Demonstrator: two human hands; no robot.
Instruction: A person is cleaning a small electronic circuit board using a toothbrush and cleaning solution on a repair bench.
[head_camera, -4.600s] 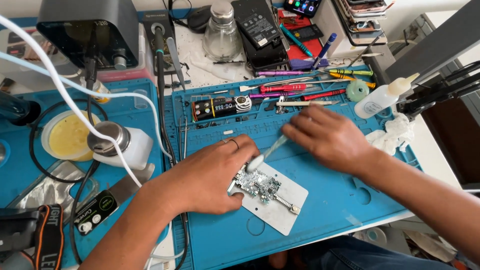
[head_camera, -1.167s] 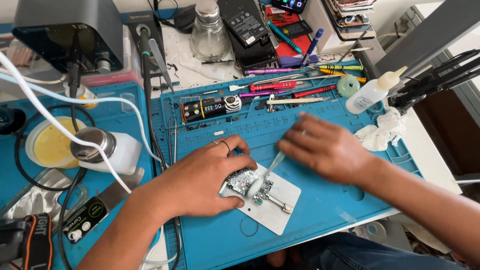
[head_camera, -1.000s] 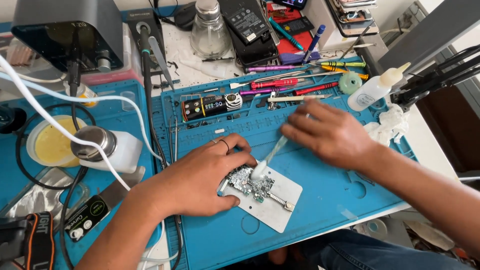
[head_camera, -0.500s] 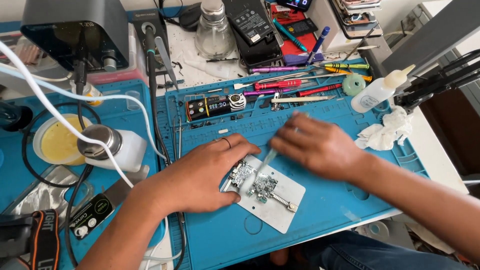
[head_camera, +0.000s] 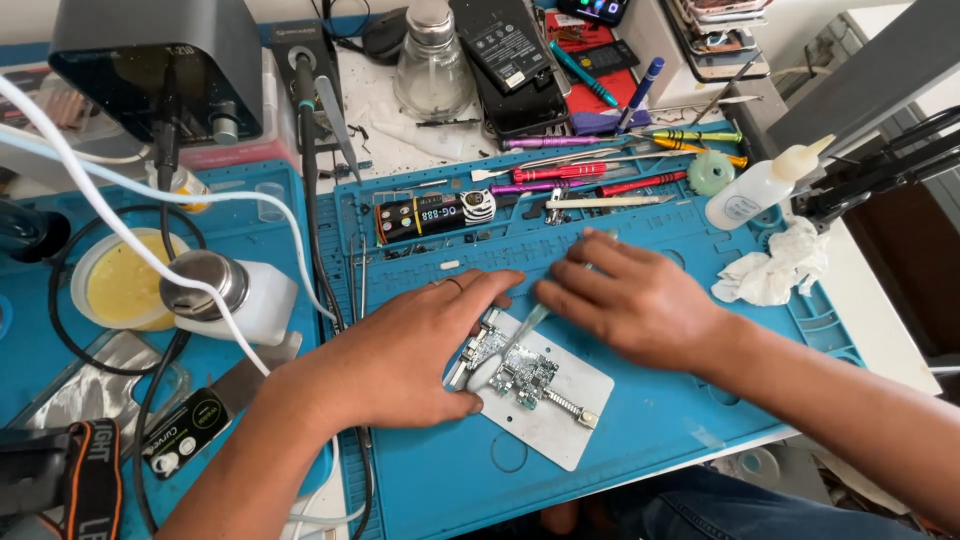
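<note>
Metal plate (head_camera: 545, 420) pinned by flat left hand (head_camera: 415, 350); right hand (head_camera: 635, 300), clamped on brush (head_camera: 500, 355), has dropped lower.

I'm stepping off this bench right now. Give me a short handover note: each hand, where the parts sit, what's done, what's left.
Left hand: flat on the blue mat, fingers pressed against the edge of the circuit board, steadying it.
Right hand: holds a small brush, its pale tip down on the board.
Board: clamped on the white holder plate, mid-mat.
Nearby: squeeze bottle and crumpled tissue to the right; screwdrivers along the mat's far edge.
Done: board mounted, brush in contact.
Left: how much of the board has been brushed cannot be told, so check the whole surface.
</note>
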